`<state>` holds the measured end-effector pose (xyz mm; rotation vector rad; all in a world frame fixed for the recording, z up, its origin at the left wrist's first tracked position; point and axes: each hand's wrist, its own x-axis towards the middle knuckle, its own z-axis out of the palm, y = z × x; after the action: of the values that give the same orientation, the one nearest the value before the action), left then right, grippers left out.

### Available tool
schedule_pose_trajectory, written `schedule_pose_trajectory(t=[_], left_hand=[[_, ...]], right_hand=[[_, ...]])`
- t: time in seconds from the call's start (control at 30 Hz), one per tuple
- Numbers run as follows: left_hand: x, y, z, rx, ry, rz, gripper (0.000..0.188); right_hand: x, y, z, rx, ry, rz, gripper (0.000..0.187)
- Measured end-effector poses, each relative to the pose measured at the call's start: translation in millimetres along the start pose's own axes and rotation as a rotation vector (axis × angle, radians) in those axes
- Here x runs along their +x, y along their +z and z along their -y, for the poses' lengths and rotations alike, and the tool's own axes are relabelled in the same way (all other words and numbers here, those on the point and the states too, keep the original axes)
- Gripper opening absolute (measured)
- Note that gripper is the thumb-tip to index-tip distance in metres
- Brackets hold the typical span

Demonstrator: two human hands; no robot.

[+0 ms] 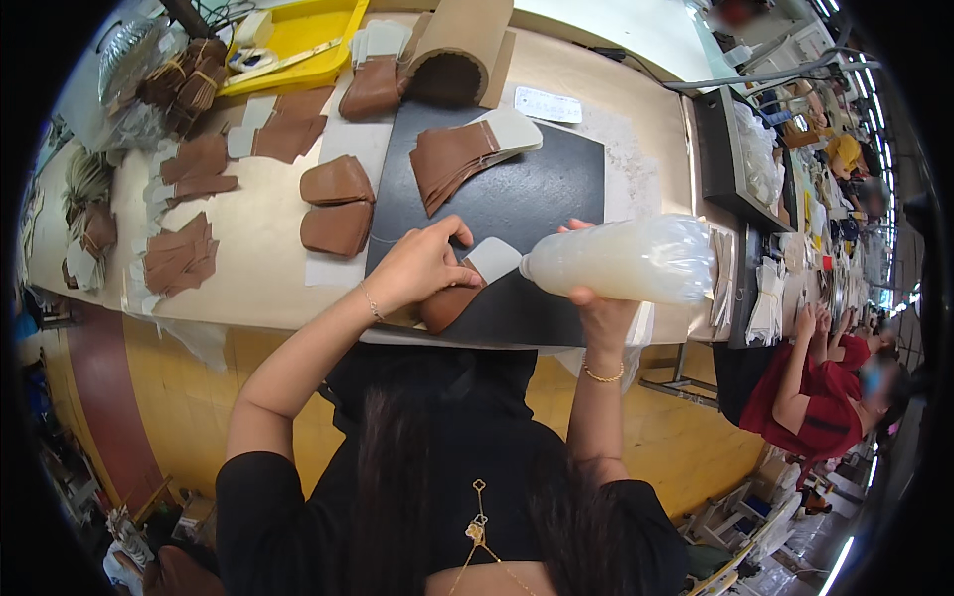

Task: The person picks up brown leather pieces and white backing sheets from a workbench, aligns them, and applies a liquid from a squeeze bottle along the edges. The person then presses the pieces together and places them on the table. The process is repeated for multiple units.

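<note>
My right hand (599,304) is wrapped round a clear plastic bottle (626,260) of cloudy whitish liquid. The bottle lies nearly level, its narrow tip pointing left, close to the pale end of a brown leather piece (452,307). On that piece are the bent fingers and thumb of my left hand (429,263), gripping it near the table's front edge. Beneath lies a dark grey mat (561,189). Farther back on the mat, a fanned stack of brown leather pieces (452,162) with pale ends rests untouched.
Left of the mat sit two brown leather stacks (338,204) and several fanned piles (181,256). A yellow tray (308,45) and a rolled brown sheet (462,50) stand at the back. A dark box (740,159) is at the right. A person in red (810,407) works farther right.
</note>
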<state>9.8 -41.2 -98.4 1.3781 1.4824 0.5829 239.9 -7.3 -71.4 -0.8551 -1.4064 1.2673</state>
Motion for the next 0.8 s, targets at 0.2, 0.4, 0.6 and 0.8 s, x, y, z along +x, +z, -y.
schedule_pose_trajectory(t=[0.2, 0.4, 0.6, 0.8], left_hand=[[-2.3, 0.3, 10.1, -0.064, 0.001, 0.024, 0.036], [2.6, -0.6, 13.8, -0.078, 0.000, 0.036, 0.035], [0.8, -1.5, 14.7, -0.132, -0.013, 0.035, 0.036], [1.7, -1.7, 15.2, -0.137, -0.026, 0.022, 0.035]], right_hand=[[-25.2, 22.7, -29.7, -0.196, 0.003, 0.129, 0.074], [-19.9, 31.5, -33.5, -0.445, -0.160, 0.262, 0.070], [8.4, 20.6, -20.0, -0.345, 0.006, -0.125, 0.039], [-5.6, 52.4, -22.9, -0.419, -0.128, 0.142, 0.047]])
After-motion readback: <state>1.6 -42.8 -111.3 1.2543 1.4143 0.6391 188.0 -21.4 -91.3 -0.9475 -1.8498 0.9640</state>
